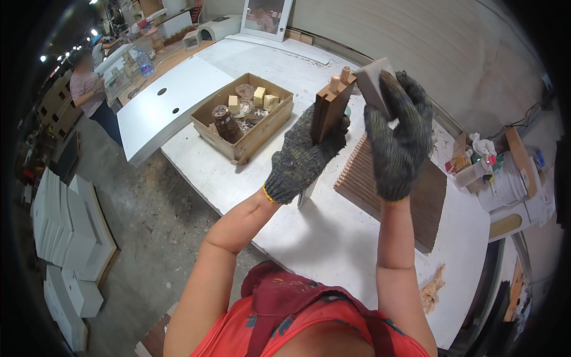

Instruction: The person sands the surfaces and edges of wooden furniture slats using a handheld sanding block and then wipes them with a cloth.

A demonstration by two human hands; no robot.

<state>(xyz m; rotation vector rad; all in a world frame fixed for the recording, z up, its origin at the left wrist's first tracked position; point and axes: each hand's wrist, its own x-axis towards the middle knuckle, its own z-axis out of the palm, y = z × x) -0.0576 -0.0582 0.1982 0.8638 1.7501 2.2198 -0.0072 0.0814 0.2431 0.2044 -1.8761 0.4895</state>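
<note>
My left hand (300, 157), in a dark knitted glove with a yellow cuff edge, grips a dark brown wooden piece (328, 113) upright. Two pale dowels stick up from its top end. In my gloved right hand (401, 140) is a pale grey block (373, 86), like a sanding sponge, held between thumb and fingers. The block is close beside the top of the wooden piece; whether they touch I cannot tell. Below my right hand lies a row of brown wooden pieces (410, 193), side by side on the white table (333, 238), with dowel ends along the left edge.
A wooden box (262, 141) holding a dirty brown jar (227, 124) and several yellowish blocks (270, 102) stands left of my hands. White panels (172, 101) lie beyond it. A crumpled scrap (433, 288) rests near the right edge. Another person (92, 89) stands far left.
</note>
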